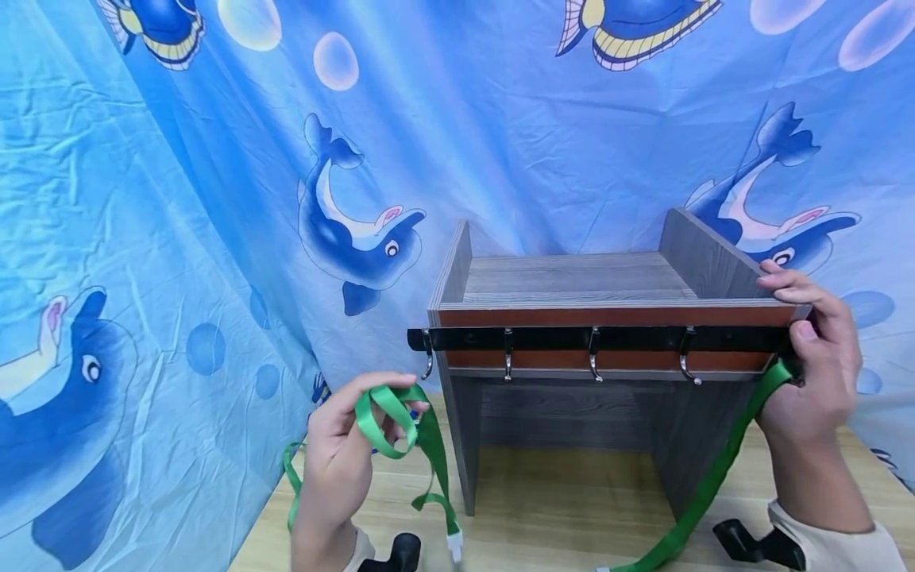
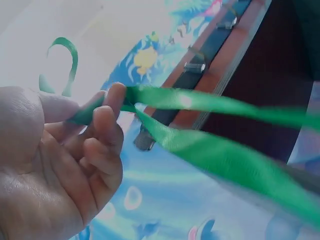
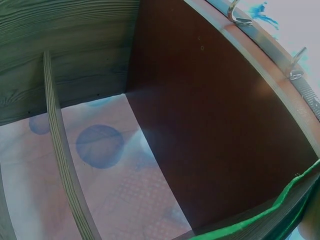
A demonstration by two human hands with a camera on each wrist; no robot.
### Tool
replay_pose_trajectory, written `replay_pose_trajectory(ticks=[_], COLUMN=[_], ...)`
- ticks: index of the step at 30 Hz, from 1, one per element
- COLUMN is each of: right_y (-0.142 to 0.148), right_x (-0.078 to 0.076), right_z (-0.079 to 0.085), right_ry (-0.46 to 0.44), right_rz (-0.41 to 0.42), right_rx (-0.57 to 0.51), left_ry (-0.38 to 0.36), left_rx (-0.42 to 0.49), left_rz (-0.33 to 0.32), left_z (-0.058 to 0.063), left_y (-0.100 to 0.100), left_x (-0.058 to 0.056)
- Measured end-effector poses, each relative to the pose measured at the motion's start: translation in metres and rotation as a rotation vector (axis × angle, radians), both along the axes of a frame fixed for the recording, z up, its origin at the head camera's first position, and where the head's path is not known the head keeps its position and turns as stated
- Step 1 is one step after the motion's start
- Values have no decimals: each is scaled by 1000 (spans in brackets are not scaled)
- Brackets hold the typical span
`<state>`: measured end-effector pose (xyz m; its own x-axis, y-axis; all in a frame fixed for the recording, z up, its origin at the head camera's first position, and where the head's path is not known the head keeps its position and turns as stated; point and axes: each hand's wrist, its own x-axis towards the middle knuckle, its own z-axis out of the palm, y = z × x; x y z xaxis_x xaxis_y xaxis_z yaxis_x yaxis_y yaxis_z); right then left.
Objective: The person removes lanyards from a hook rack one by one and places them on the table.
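My left hand (image 1: 339, 453) pinches a green lanyard (image 1: 386, 421) between thumb and fingers. One loop sticks up from the grip, and the ends hang down to a white clip (image 1: 455, 546). In the left wrist view two green straps (image 2: 210, 155) run rightward from the fingertips. My right hand (image 1: 822, 365) grips the right front corner of a grey wooden shelf (image 1: 572, 274), fingers over the side panel and thumb at the front. A second green lanyard (image 1: 722, 469) hangs just below that thumb; its upper end is hidden by the hand.
Across the shelf's front runs a black rail (image 1: 550, 339) with several silver hooks (image 1: 594, 353). Its left end sticks out past the side panel. The shelf stands on a light wood tabletop (image 1: 557, 508), with a blue dolphin-print cloth (image 1: 500, 143) behind and at the left.
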<state>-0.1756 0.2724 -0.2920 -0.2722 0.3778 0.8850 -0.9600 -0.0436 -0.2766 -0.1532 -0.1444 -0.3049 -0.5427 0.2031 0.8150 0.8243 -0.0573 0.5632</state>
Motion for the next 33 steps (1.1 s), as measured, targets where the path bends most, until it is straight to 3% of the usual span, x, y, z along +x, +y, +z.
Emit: replay_pose_trajectory(ticks=[5, 10, 21, 29, 33], right_y=[1, 0, 0, -1, 0], right_x=[0, -1, -1, 0, 1], right_z=[-1, -1, -1, 1, 1], right_ry=[-3, -5, -9, -9, -16], right_rz=[17, 36, 27, 12, 7], right_rx=[-4, -22, -20, -16, -10], left_ry=[-20, -78, -322, -394, -497], left_rx=[-12, -65, -308, -337, -432], left_rz=[64, 194, 419, 470, 463], left_z=[-4, -5, -7, -13, -19], left_y=[-13, -32, -54, -60, -65], left_x=[-5, -9, -15, -25, -34])
